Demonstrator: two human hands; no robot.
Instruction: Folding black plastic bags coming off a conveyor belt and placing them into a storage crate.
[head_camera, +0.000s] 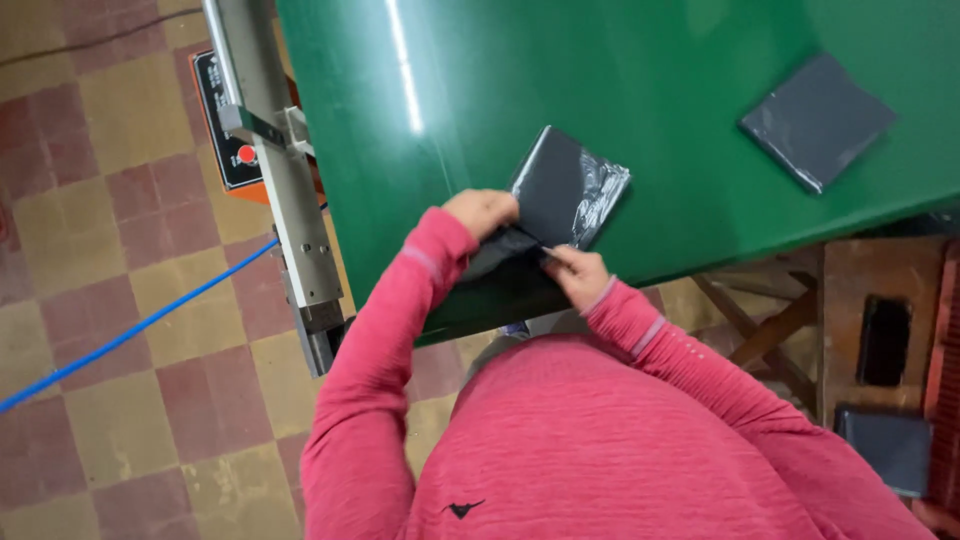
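Black glossy plastic packet (563, 190), near edge pinched between left hand (482, 212) and right hand (577, 274).

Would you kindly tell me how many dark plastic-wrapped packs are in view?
3: one pack in both hands at the green table's near edge, one at its far right, one on the lower right stand. Others may be hidden.

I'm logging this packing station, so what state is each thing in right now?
Black plastic packet: on the green table, near end gripped by both hands.
Left hand: closed on the packet.
Right hand: pinching the packet's edge.
Second dark flat packet: lying flat, untouched.
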